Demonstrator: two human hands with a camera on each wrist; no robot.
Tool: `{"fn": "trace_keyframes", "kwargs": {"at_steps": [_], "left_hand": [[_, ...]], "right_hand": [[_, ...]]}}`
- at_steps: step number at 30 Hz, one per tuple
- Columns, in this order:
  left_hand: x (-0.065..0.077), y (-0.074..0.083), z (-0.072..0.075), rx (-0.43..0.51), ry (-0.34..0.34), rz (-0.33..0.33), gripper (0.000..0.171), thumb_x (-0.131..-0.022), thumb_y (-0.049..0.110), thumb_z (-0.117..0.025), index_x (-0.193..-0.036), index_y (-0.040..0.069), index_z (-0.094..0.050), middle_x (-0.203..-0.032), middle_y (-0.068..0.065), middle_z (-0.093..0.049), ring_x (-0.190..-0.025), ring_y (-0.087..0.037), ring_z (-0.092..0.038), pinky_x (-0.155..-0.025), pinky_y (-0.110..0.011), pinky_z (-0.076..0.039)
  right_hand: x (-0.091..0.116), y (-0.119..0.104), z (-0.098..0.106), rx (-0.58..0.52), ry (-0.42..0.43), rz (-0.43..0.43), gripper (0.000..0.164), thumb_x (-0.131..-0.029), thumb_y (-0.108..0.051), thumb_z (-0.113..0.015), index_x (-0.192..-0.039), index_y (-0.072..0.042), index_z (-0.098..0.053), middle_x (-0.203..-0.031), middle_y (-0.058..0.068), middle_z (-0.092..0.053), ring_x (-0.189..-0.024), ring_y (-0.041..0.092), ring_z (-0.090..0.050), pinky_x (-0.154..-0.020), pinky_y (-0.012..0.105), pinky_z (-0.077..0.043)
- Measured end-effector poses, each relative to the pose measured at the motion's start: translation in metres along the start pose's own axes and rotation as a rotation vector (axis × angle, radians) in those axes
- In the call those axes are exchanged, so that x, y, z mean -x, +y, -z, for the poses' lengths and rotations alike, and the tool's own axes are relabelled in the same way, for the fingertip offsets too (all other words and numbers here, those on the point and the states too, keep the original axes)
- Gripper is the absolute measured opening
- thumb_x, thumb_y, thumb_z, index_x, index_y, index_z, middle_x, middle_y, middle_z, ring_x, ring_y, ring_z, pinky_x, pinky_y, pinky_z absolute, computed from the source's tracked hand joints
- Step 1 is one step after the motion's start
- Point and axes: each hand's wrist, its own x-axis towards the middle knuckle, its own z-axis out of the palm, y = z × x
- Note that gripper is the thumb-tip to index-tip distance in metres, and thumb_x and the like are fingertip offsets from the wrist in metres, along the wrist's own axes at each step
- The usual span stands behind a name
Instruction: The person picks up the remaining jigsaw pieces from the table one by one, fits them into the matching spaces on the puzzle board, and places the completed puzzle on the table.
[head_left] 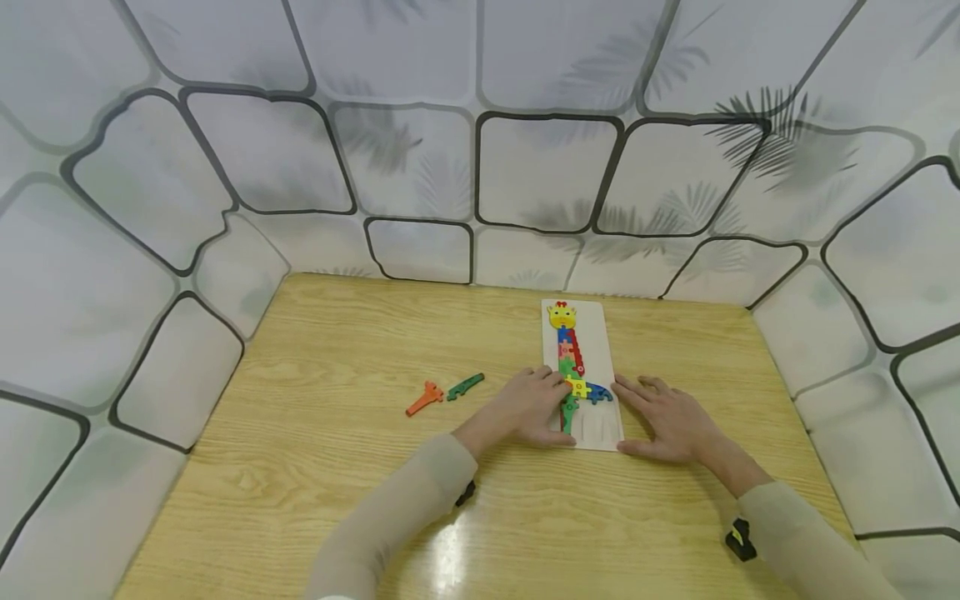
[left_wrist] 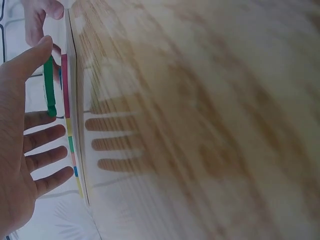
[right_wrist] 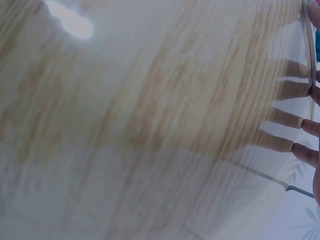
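Note:
A pale giraffe puzzle board lies on the table. My left hand is over its lower left side and holds a green puzzle piece between thumb and index finger, close over the board; the other three fingers stretch out along the edge. Colourful pieces form the giraffe, from a yellow head down the neck to a yellow body piece and a blue piece. My right hand rests at the board's right edge, fingers extended, with nothing in its grasp.
To the left of the board, an orange piece and a dark green piece lie on the wooden table. Patterned walls enclose the table at the back and both sides.

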Motion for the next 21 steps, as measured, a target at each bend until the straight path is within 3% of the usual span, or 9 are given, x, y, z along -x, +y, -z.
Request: {"fn": "trace_keyframes", "kwargs": {"at_steps": [21], "left_hand": [[-0.0089, 0.0066, -0.0040, -0.055, 0.049, -0.011, 0.086, -0.090, 0.086, -0.049, -0.145, 0.020, -0.058, -0.143, 0.000, -0.061, -0.125, -0.018, -0.056, -0.097, -0.033, -0.053]], "right_hand": [[0.0009, 0.0007, -0.0024, 0.002, 0.021, -0.004, 0.101, -0.086, -0.082, -0.061, -0.164, -0.023, -0.040, -0.168, 0.004, -0.046, -0.143, 0.042, -0.051, -0.094, 0.066, -0.057]]}}
